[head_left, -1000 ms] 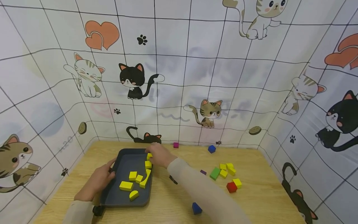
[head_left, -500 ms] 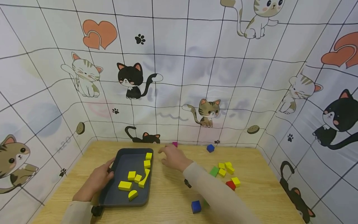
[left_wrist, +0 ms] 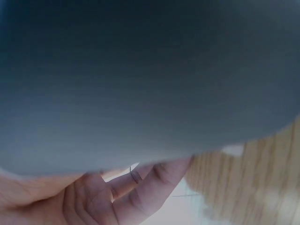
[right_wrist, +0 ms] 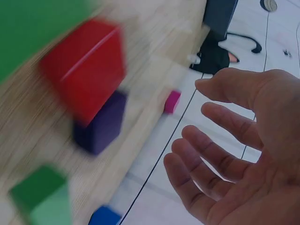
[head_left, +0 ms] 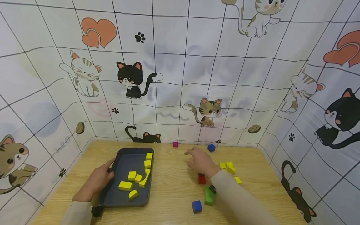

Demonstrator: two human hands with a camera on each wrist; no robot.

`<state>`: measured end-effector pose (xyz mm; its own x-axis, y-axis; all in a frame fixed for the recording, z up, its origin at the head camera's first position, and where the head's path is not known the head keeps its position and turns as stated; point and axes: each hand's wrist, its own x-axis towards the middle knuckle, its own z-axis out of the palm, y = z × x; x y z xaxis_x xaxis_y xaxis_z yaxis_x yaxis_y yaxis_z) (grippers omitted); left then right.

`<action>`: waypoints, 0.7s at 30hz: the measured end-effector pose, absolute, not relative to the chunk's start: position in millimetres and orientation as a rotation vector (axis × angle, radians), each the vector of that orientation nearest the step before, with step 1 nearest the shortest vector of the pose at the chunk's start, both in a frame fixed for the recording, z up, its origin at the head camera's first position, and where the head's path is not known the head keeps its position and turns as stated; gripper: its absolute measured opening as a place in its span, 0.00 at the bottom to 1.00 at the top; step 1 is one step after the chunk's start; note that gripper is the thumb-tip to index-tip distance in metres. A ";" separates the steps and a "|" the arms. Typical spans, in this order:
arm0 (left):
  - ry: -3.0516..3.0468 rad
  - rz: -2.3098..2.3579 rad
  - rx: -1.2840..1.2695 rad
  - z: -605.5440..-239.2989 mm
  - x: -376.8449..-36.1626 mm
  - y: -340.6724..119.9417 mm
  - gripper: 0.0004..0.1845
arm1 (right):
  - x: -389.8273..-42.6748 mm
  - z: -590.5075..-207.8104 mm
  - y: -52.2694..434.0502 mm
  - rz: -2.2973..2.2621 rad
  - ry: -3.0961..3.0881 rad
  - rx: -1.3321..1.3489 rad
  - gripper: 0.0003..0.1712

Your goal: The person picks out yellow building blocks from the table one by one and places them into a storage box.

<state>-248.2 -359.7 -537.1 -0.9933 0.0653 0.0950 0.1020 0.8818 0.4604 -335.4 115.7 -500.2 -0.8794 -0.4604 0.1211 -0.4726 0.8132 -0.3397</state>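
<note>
Left hand grasping tray left rim; right hand grip released beside yellow blocks.

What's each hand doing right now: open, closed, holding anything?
Left hand: grips the left rim of the dark tray.
Right hand: open, fingers spread, holding nothing, above the table near the yellow blocks.

Dark tray fills view, left hand beneath its edge
</note>
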 end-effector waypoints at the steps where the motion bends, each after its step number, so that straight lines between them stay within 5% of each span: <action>1: -2.970 -0.730 -0.134 -537.1 -248.6 -359.8 0.38 | -333.4 -499.8 123.0 0.566 -2.960 0.736 0.23; 21: -2.969 -0.732 -0.131 -538.1 -249.4 -360.8 0.37 | -316.3 -506.1 250.1 0.583 -3.064 0.289 0.24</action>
